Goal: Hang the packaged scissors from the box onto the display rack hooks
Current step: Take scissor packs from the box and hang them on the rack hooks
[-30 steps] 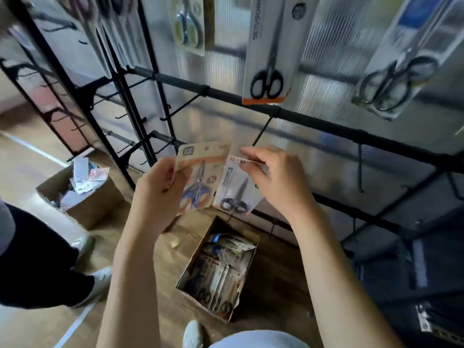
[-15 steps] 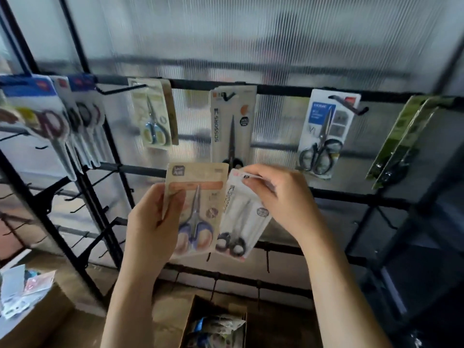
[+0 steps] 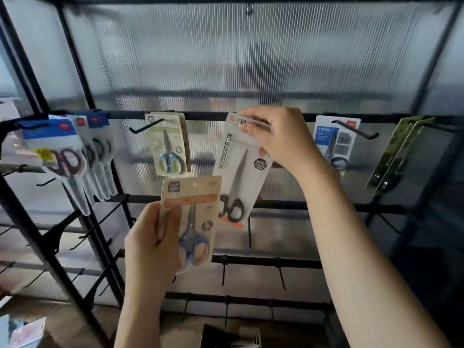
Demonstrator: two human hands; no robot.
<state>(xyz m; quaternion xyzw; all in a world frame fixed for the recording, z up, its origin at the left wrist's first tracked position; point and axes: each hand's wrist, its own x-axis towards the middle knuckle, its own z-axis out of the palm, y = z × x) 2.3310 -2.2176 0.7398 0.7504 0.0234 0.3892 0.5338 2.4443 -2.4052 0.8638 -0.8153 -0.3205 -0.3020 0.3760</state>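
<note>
The right hand [image 3: 278, 136] is pinching the top edge of a white scissors pack [image 3: 239, 172] with black handles, holding it tilted up at the top rail [image 3: 208, 115] of the display rack; whether the pack's hole is already on a hook is hidden behind the fingers. The left hand [image 3: 150, 242] is gripping a beige pack of blue-handled scissors [image 3: 193, 219] by its lower left side, thumb lying across the front, and is holding it upright below and to the left of the right hand. The two packs are overlapping slightly at their near edges. Just above the left hand, a pale pack with blue-handled scissors [image 3: 168, 144] is hanging from a black hook [image 3: 145, 125]. Farther left of both hands, a row of blue-topped packs [image 3: 75, 151] is hanging on hooks, blurred. To the right of the right hand, a blue-and-white pack [image 3: 336, 139] is hanging behind a long hook, and beyond it greenish packs [image 3: 399, 151] are hanging at a slant. Below the hands, at the bottom edge, the rim of a cardboard box [image 3: 226, 335] is showing.
</note>
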